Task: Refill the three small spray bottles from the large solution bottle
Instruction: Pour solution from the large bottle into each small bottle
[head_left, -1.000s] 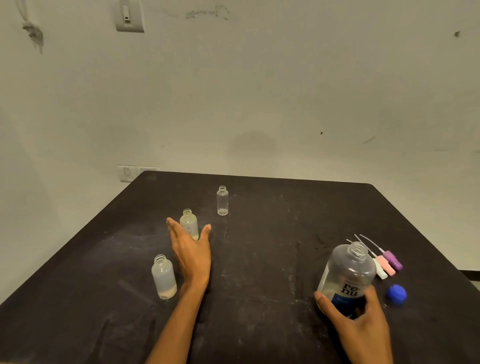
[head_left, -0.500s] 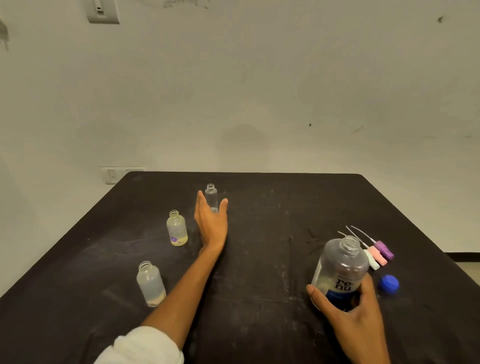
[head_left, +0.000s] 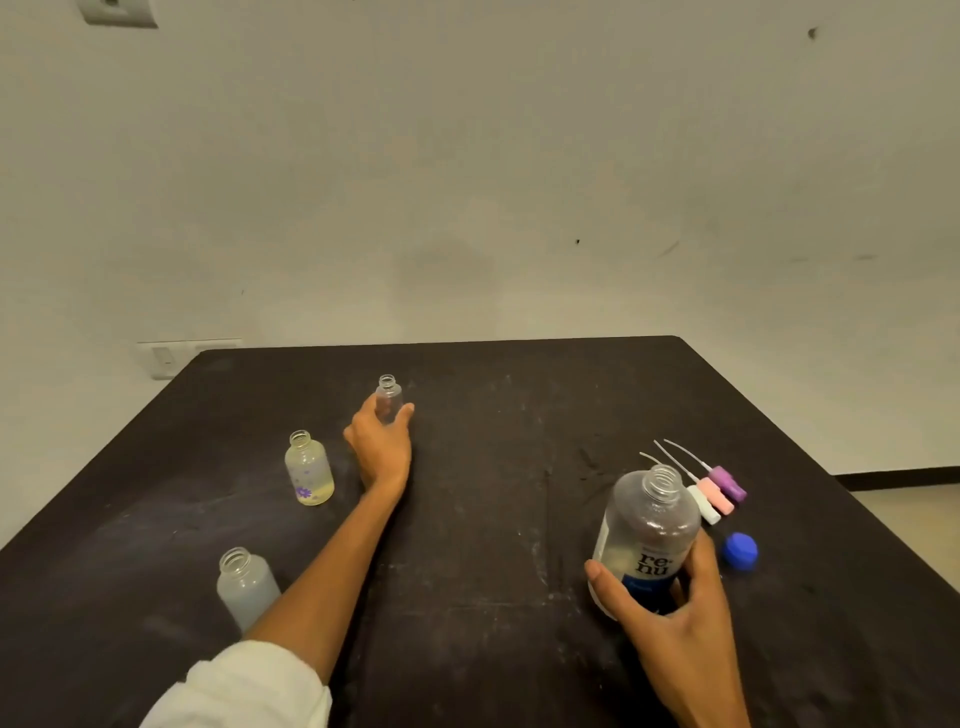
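Black tabletop (head_left: 493, 467) fills the lower frame, and we are at the start of a refill. Our left hand (head_left: 382, 447), left of centre, closes around the far small bottle (head_left: 388, 397), clear and seemingly empty. Our right hand (head_left: 670, 608), lower right, grips the large solution bottle (head_left: 649, 540), uncapped and upright. Two more open small bottles stand at left, the flowered bottle (head_left: 309, 470) and the frosted bottle (head_left: 244, 584). Three spray heads (head_left: 719, 493) and a blue cap (head_left: 741, 552) lie at right. Next, we judge, the small neck must meet the large one for a careful, slow pour.
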